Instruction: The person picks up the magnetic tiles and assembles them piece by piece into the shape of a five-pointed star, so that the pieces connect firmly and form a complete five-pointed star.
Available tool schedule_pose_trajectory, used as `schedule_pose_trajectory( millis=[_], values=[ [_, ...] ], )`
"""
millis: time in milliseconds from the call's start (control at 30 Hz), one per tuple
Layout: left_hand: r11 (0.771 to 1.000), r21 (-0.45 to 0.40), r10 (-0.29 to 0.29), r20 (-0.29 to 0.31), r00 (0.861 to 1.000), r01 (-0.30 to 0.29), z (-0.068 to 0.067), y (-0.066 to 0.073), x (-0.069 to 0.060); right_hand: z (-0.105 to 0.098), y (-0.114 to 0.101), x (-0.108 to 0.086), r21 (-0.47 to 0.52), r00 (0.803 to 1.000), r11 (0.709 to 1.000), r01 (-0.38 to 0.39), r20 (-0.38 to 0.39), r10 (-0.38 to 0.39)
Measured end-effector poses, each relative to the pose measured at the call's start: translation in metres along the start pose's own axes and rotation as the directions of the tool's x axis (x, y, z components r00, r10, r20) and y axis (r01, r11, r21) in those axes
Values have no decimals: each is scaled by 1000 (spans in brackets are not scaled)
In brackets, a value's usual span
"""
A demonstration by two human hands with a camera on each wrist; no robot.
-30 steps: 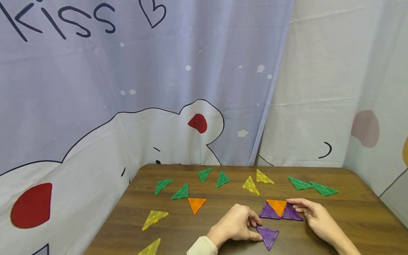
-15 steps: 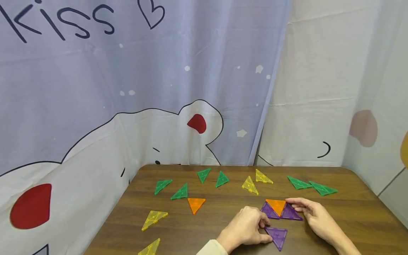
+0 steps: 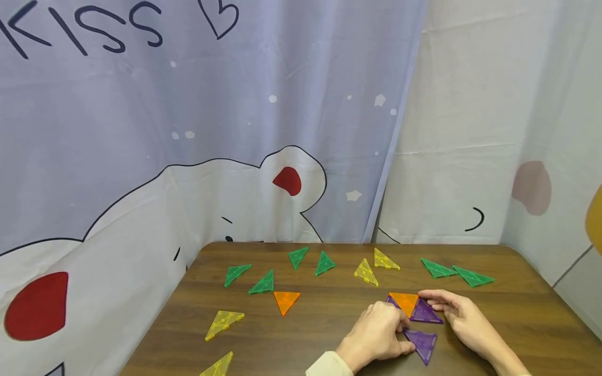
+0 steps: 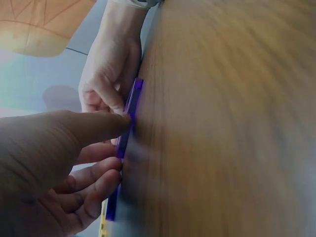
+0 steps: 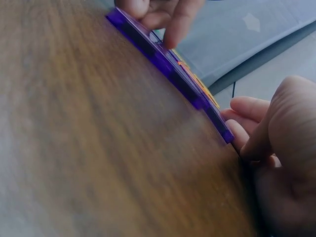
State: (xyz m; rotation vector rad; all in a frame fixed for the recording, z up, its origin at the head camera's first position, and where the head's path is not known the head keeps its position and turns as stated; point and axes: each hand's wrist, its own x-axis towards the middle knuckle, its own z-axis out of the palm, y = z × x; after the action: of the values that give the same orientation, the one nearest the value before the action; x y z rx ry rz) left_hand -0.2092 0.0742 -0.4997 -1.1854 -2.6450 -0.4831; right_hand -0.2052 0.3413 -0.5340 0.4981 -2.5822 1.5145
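A translucent purple triangular magnetic tile (image 3: 425, 344) lies flat on the table, one point toward me. My left hand (image 3: 380, 331) pinches its left corner between thumb and fingers. Just beyond it, an orange triangle tile (image 3: 404, 301) sits between two purple triangles. The left one is mostly hidden behind my left hand; the right purple triangle (image 3: 425, 313) shows well. With its fingertips my right hand (image 3: 463, 318) touches the right side of this joined row. In the right wrist view, the near purple tile's edge (image 5: 153, 57) looks close to or against the row; I cannot tell whether they touch.
On the brown wooden table (image 3: 329, 297) lie several green triangles, such as the green tile (image 3: 263, 282) at left. Yellow triangles lie at the back and left, including a yellow tile (image 3: 223, 324). A loose orange triangle (image 3: 286, 301) lies left of centre. A printed curtain (image 3: 282, 120) hangs behind.
My left hand has slid the near purple tile to the right and slightly away from me, toward the joined row. My right hand stays at the row's right side. The head view has shifted slightly.
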Motion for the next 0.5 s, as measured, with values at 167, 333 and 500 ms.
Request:
schedule_pose_trajectory(
  millis=[167,333,500],
  values=[
    [999,15,-29,-21,999,30,4,4,6,1,0,0,2,1000,1000,9,3,-9],
    [999,16,-31,-26,999,31,7,7,10,1,0,0,11,999,999,31,4,-32],
    [998,61,18,-55,998,-15,11,7,13,1,2,-1,24,1000,999,30,4,-30]
  ],
)
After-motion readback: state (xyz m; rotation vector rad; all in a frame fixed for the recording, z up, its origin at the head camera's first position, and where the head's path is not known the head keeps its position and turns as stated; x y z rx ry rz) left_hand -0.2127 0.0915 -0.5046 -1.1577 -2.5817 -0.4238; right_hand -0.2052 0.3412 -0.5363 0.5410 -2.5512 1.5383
